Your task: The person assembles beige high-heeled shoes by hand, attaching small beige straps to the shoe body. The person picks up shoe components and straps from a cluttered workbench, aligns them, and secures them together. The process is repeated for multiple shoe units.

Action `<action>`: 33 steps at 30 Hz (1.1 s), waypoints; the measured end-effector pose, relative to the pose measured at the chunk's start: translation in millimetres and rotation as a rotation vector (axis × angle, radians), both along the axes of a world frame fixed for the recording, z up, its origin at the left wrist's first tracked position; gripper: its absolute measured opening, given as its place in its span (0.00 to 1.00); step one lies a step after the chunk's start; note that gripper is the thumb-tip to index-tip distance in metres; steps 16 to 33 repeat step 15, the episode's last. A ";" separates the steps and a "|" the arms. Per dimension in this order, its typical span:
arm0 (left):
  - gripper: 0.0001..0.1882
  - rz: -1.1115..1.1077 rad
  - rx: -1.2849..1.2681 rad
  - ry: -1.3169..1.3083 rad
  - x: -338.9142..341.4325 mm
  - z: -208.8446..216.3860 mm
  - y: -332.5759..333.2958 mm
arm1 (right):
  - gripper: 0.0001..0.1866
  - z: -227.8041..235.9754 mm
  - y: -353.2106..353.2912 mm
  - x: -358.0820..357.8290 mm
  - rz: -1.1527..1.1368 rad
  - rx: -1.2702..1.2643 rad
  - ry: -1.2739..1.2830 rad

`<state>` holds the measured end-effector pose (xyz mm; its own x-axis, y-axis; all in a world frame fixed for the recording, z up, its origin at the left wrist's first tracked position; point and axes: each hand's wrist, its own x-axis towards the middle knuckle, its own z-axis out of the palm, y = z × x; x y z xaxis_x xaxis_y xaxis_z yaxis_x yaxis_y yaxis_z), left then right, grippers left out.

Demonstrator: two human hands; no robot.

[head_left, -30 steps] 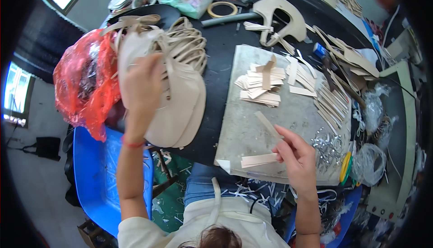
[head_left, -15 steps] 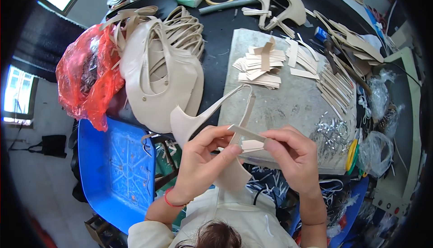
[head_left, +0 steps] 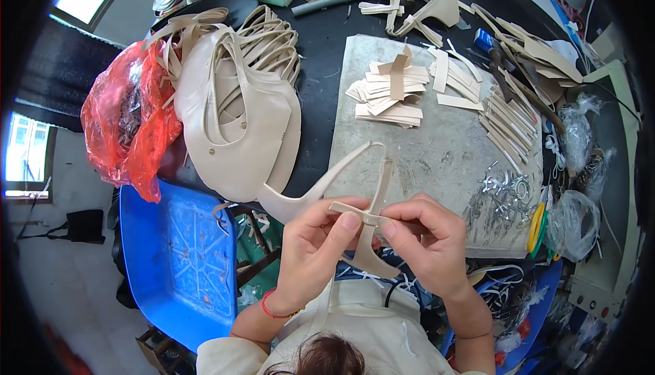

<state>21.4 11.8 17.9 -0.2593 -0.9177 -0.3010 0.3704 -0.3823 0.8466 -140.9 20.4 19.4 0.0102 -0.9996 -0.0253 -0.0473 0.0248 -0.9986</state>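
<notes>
Between both hands a short beige leather strip (head_left: 349,212) lies across the narrow arm of a curved beige leather panel (head_left: 286,202). My left hand (head_left: 308,249) is closed, its thumb and fingers pinching the strip near its left end. At the crossing, my right hand (head_left: 434,242) pinches the strip where it wraps the arm. One curved arm of the panel rises beyond the fingers, and part of the panel hangs below them. What the curled fingers cover underneath is hidden.
On a grey slab (head_left: 355,61) lie a pile of short strips (head_left: 392,92), longer strips (head_left: 508,126) and metal fittings (head_left: 498,194). Stacked beige bag panels (head_left: 232,143) and a red plastic bag (head_left: 129,123) are left. A blue tub (head_left: 184,259) sits lower left, yellow-handled scissors (head_left: 535,225) right.
My right hand has moved slightly left to the arm of the panel. The strip, earlier stretched between both hands, now lies across and around that arm. The view has shifted a little.
</notes>
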 end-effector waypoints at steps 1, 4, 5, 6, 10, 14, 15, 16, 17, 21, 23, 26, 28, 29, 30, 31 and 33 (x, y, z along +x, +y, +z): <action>0.17 0.012 0.013 0.034 1.3 -2.2 0.0 | 0.04 -0.8 1.6 2.0 -0.010 0.008 -0.037; 0.17 0.095 0.032 -0.019 -1.1 -4.7 4.4 | 0.06 -9.1 6.8 -2.6 0.031 -0.097 0.142; 0.17 0.082 0.000 -0.118 -2.0 -3.9 5.0 | 0.06 -9.1 8.0 -2.2 0.026 -0.101 0.167; 0.17 0.103 -0.005 -0.157 -3.1 -4.9 6.4 | 0.07 -6.8 9.0 -0.8 0.020 -0.106 0.192; 0.20 0.120 -0.058 -0.296 -5.1 -11.4 10.5 | 0.08 -5.9 11.4 1.9 0.012 -0.100 0.247; 0.24 0.037 -0.098 -0.431 0.8 -14.3 10.4 | 0.08 -11.3 12.7 1.3 0.016 -0.104 0.264; 0.26 0.000 -0.134 -0.477 3.0 -17.8 9.5 | 0.08 -12.1 12.6 1.6 0.015 -0.110 0.253; 0.26 0.000 -0.134 -0.477 3.0 -17.8 9.5 | 0.08 -12.1 12.6 1.6 0.015 -0.110 0.253; 0.26 0.000 -0.134 -0.477 3.0 -17.8 9.5 | 0.08 -12.1 12.6 1.6 0.015 -0.110 0.253; 0.26 0.000 -0.134 -0.477 3.0 -17.8 9.5 | 0.08 -12.1 12.6 1.6 0.015 -0.110 0.253; 0.26 0.000 -0.134 -0.477 3.0 -17.8 9.5 | 0.08 -12.1 12.6 1.6 0.015 -0.110 0.253; 0.26 0.000 -0.134 -0.477 3.0 -17.8 9.5 | 0.08 -12.1 12.6 1.6 0.015 -0.110 0.253; 0.26 0.000 -0.134 -0.477 3.0 -17.8 9.5 | 0.08 -12.1 12.6 1.6 0.015 -0.110 0.253; 0.26 0.000 -0.134 -0.477 3.0 -17.8 9.5 | 0.08 -12.1 12.6 1.6 0.015 -0.110 0.253; 0.26 0.000 -0.134 -0.477 3.0 -17.8 9.5 | 0.08 -12.1 12.6 1.6 0.015 -0.110 0.253; 0.26 0.000 -0.134 -0.477 3.0 -17.8 9.5 | 0.08 -12.1 12.6 1.6 0.015 -0.110 0.253; 0.26 0.000 -0.134 -0.477 3.0 -17.8 9.5 | 0.08 -12.1 12.6 1.6 0.015 -0.110 0.253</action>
